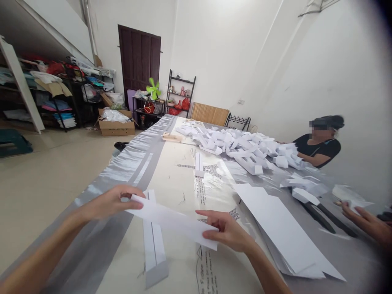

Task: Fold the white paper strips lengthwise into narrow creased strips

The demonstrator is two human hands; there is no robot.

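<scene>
Over the long table with grey-and-cream printed cover (pixel 162 167), a flat white rectangular paper strip (pixel 174 221) has its long axis from far left to near right. The left hand (pixel 114 201) pinches one end; the right hand (pixel 228 232) pinches the other, hidden fingers probably beneath.

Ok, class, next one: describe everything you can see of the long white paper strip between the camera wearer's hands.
The long, narrow white paper strip looks thin and smooth, with no printing visible. It slants above the cream printed cloth, its left end higher in the picture. The bare left hand grips that end; the bare right hand pinches the other, thumb on the visible face. It crosses in front of a folded white paper piece; whether they touch is unclear.
</scene>
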